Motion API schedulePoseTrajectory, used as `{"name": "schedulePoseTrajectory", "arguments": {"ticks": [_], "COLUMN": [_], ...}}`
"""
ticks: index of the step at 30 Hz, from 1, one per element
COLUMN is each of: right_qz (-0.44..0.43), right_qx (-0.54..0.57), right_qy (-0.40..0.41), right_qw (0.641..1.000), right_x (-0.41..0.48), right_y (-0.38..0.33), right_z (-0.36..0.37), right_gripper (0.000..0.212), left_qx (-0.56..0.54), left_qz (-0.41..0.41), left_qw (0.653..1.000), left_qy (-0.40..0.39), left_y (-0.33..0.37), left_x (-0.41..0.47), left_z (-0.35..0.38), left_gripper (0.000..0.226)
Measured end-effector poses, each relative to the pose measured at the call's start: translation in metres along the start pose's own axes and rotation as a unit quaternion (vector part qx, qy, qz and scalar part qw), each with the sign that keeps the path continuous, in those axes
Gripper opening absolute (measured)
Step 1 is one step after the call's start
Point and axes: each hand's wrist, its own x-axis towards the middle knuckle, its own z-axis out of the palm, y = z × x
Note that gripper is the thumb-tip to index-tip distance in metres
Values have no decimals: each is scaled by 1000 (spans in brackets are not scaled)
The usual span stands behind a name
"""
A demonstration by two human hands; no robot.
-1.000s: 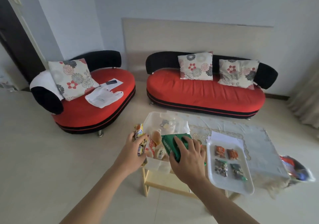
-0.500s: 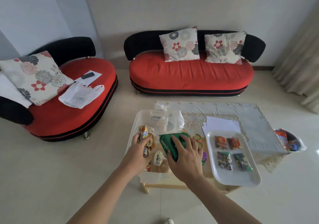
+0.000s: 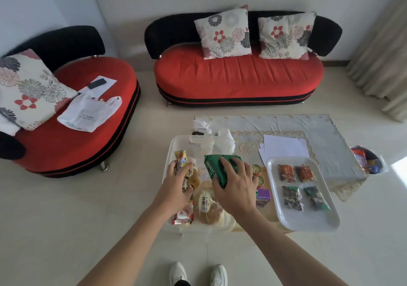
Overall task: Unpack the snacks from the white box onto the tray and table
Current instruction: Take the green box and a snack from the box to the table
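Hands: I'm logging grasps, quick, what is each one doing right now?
Left hand: grips a yellow snack pack.
Right hand: grips the green packet.

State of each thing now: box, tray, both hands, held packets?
white box: open, snacks inside.
tray: four snack packets lying on it.
left hand: grips yellow packet at the box.
right hand: grips green packet over the box.
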Motion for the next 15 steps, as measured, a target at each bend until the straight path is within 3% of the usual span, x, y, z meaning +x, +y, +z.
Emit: {"name": "schedulePoseTrajectory", "arguments": {"ticks": [15], "right_qz": [47], "right_qx": [-35], "right_qy": [-55], "right_qw": [997], "right_x": [-15], "right_y": [-11], "right_z": [63], "right_gripper": [73], "left_qx": [-1], "left_qz": [-12], "left_qw": [996], "left_qy": [-84], "left_y": [-59], "left_x": [36], "left_z": [38], "left_gripper": [74]}}
